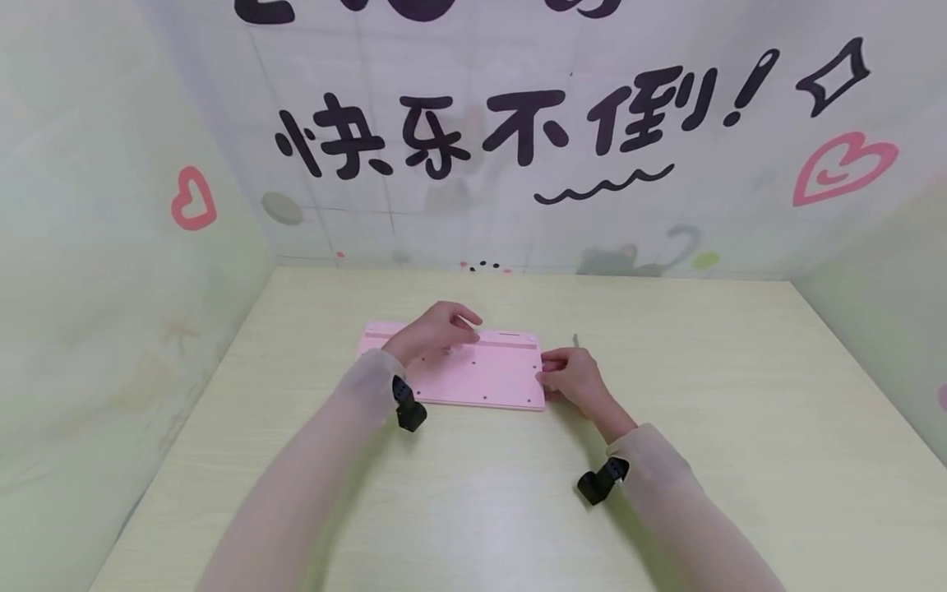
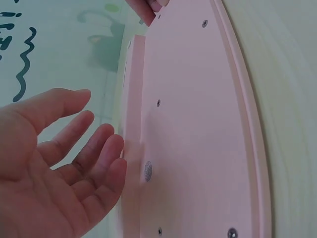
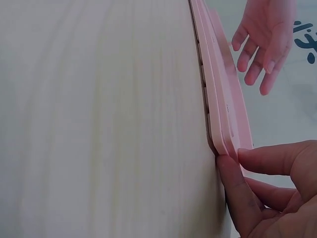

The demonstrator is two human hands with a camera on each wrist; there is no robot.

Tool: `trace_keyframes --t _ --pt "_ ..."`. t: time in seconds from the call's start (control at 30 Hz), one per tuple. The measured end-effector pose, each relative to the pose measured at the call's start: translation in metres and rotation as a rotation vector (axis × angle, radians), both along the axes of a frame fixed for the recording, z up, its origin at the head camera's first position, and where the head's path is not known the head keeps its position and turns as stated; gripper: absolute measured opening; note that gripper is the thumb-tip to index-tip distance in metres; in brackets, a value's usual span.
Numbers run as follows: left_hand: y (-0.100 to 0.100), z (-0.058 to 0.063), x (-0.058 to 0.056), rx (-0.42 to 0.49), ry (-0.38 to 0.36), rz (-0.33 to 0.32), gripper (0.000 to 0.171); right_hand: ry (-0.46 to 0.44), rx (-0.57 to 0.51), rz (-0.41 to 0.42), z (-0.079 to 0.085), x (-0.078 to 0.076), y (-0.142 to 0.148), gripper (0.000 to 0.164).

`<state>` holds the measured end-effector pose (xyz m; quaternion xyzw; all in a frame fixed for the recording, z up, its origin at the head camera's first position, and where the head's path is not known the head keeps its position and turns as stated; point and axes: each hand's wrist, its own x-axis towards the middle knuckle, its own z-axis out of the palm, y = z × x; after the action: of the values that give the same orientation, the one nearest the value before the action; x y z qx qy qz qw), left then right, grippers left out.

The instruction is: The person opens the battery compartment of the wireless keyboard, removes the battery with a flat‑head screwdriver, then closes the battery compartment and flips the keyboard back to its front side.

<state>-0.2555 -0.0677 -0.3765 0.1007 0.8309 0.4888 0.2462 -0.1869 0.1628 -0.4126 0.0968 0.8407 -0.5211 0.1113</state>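
Observation:
A pink keyboard (image 1: 499, 382) lies face down on the table, its back dotted with several screws. In the right wrist view, key edges show along its underside. My left hand (image 1: 436, 329) hovers over the far edge, fingers loosely bent and apart, with nothing held; the left wrist view shows this hand (image 2: 69, 163) beside the raised pink strip. At the right end, my right hand (image 1: 577, 380) pinches the keyboard's edge between thumb and fingers. Close up, the right hand's fingers (image 3: 240, 193) reach under the corner.
A thin grey thing (image 1: 575, 339) shows just beyond my right hand; its kind is unclear. The pale wooden table (image 1: 473, 501) meets a printed cloth wall (image 1: 473, 230) at the back, with more cloth on both sides.

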Motion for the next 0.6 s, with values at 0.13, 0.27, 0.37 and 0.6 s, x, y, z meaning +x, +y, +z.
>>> trace_keyframes --t 0.13,0.27,0.37,0.6 --pt "0.007 0.0 0.0 -0.008 0.017 -0.024 0.037 -0.004 -0.011 -0.007 0.001 0.001 0.001 0.038" --pt "0.014 0.0 0.0 -0.034 0.056 -0.03 0.035 -0.01 -0.018 -0.006 0.0 0.001 0.0 0.038" --pt "0.019 -0.003 -0.003 -0.061 0.109 -0.038 0.032 -0.008 -0.018 -0.005 0.0 0.0 0.0 0.038" --pt "0.033 -0.005 -0.006 -0.143 0.207 -0.078 0.026 0.002 -0.018 -0.011 0.0 -0.001 0.0 0.038"
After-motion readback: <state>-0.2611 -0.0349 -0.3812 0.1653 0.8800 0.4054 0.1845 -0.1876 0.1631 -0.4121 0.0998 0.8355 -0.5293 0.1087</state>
